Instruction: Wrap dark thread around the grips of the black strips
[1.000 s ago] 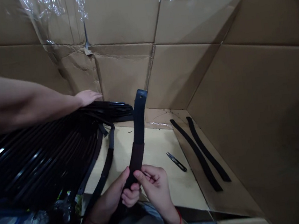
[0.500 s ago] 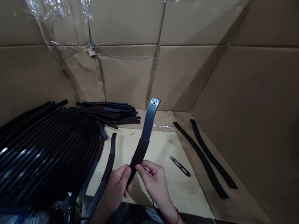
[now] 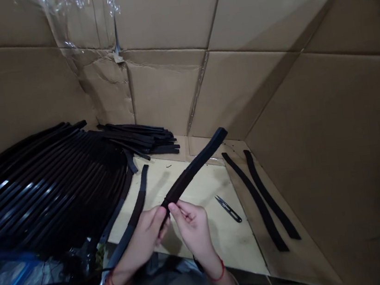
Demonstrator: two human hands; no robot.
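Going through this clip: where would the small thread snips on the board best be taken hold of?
Probably by the black handle end of the thread snips, coming from above and the near right. They lie flat on the pale board with the pointed blades aimed to the far left, so that end keeps fingers off the points.

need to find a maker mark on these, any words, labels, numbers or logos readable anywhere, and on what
No readable text in this view. The black strap between the left hand and right hand shows no lettering. The cardboard lining shows no printing. Any small marks on the stacked straps or thread snips are too small to tell.
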